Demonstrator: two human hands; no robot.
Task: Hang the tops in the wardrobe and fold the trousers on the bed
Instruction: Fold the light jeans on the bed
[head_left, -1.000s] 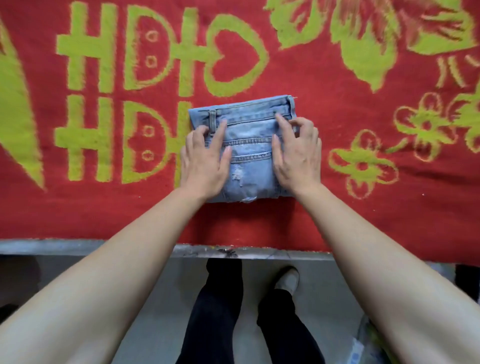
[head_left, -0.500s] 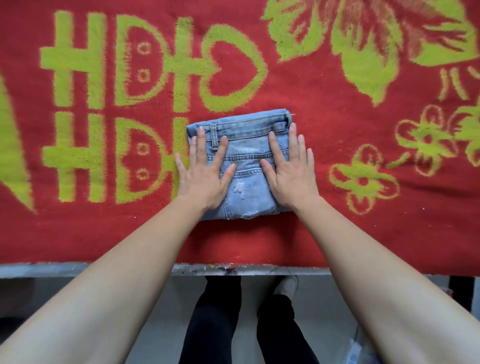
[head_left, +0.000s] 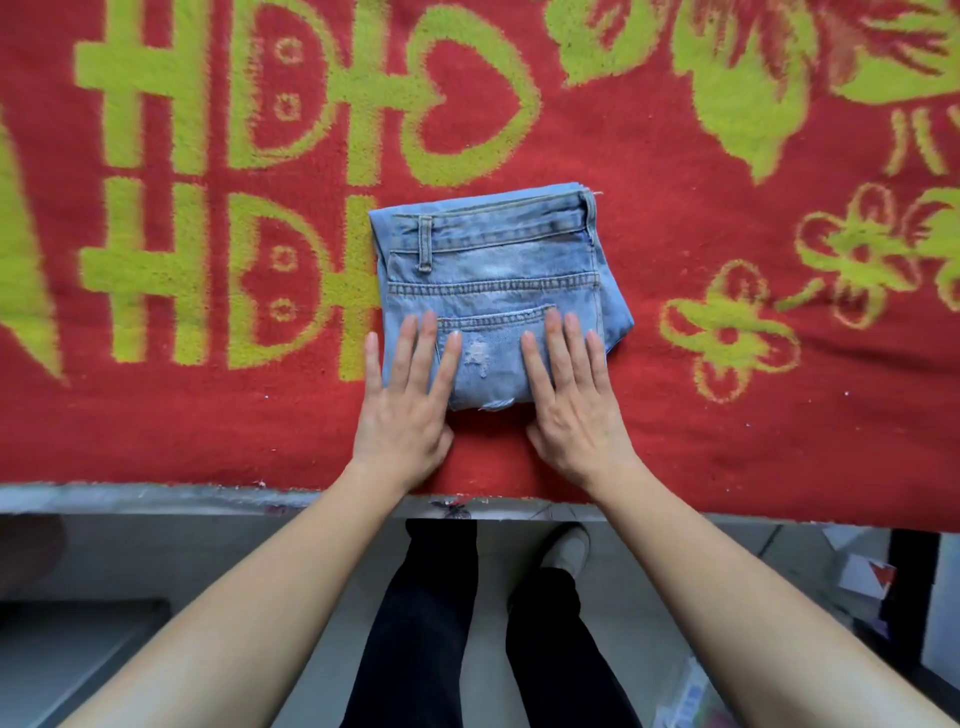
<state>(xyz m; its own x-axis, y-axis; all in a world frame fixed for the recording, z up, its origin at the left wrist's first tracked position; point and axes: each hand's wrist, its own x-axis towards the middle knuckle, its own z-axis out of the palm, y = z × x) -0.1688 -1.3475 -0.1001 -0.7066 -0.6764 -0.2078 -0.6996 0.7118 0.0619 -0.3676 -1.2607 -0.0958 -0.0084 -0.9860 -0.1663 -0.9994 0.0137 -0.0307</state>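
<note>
- Lying folded into a small, squarish bundle, the jeans (head_left: 493, 270) sit on the bed (head_left: 130, 499). They are on a red blanket (head_left: 649, 171) patterned with yellow-green flowers and heart shapes, not far from the bed's near edge.
- Their waistband (head_left: 498, 221) runs along the far side, with a belt loop (head_left: 425, 243) toward the far left. A back pocket (head_left: 493, 332) faces up, and a frayed rip (head_left: 478, 358) shows on it.
- Left hand (head_left: 402, 415): flat and open, fingers (head_left: 423, 348) straight and slightly spread, holding nothing. Most fingertips rest on the jeans' near left corner. The little finger lies on the blanket just beside the left edge, and the palm is on the blanket.
- Right hand (head_left: 574, 415): likewise flat, fingers (head_left: 569, 348) straight, gripping nothing. The fingers rest on the jeans' near right part, and the palm lies on the blanket in front of the fold.
- The rip lies between the two hands, which do not touch each other.
- Below the bed's grey edge, the person's legs (head_left: 426, 623) in black and a pale shoe (head_left: 569, 551) show above the floor (head_left: 208, 551).
</note>
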